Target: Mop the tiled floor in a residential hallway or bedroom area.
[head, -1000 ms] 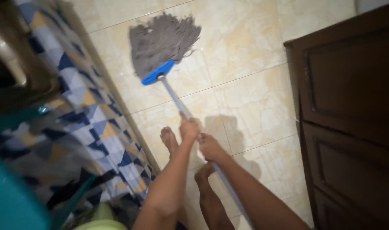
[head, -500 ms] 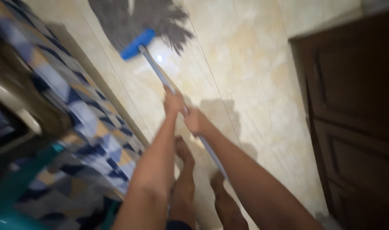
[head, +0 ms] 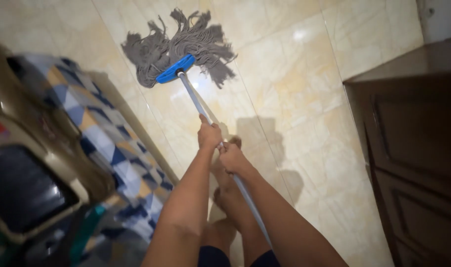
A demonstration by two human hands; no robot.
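Bare legs and feet (head: 230, 198) stand nearest on the glossy tiled floor (head: 294, 74) (wet-looking). The right hand (head: 234, 158) and, just ahead, the left hand (head: 209, 134) are both wrapped tight round the mop handle (head: 195, 101). Farther off lies the grey string mop head (head: 178, 47) — near a patterned cloth (head: 102, 133), whose edge the strands could snag — and slick tile risks slipping.

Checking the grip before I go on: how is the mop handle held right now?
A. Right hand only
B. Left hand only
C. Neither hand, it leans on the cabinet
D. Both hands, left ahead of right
D: the left hand grips the handle nearer the mop head, and the right hand grips just behind it.
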